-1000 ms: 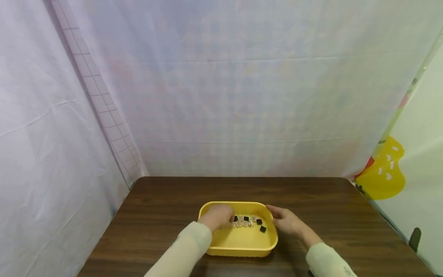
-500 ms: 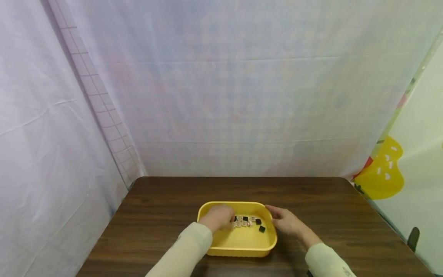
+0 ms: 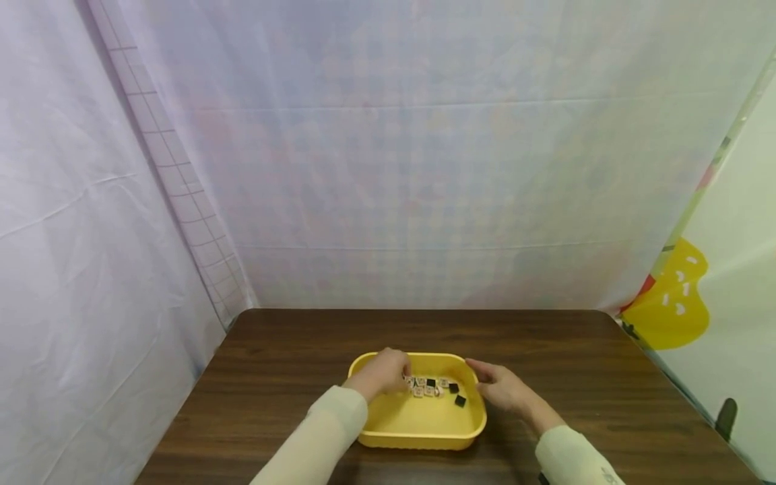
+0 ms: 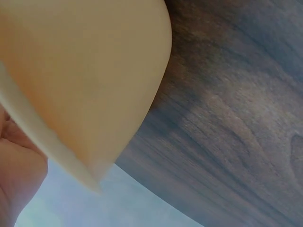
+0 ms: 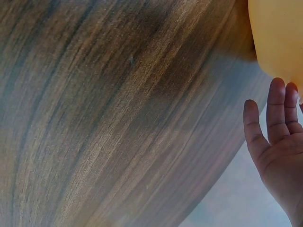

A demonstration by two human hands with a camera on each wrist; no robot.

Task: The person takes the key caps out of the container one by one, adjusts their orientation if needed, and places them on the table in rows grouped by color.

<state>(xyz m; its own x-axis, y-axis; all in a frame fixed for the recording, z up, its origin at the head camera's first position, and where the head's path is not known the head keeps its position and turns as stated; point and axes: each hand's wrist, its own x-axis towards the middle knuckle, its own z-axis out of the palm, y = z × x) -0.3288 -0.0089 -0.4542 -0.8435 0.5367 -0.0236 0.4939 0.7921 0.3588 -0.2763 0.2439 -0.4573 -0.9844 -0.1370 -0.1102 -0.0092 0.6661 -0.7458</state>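
Note:
A yellow plastic tray [image 3: 424, 441] rests on the table, with several small square tiles [image 3: 429, 391] inside along its far half. Some tiles are pale with dark-pink markings; others show plain black. My left hand [image 3: 383, 374] reaches over the tray's left side, fingers bent down at the leftmost tiles. Its fingertips are largely hidden, and I cannot tell whether they pinch a tile. At the right end, my right hand [image 3: 502, 387] touches the tray's outer wall near the far corner. In the right wrist view, its fingers [image 5: 276, 106] are stretched out against the yellow wall.
The dark wood-grain table [image 3: 291, 377] extends around the tray. A pale checked curtain [image 3: 412, 202] hangs behind its far edge, and white sheeting [image 3: 91, 269] hangs at the left. A yellow printed shape [image 3: 669, 310] shows on the right-hand sheet.
My left hand has risen slightly toward the tray's far rim. A pale tile now shows at its fingertips, where a black one showed before. The right hand has held its place.

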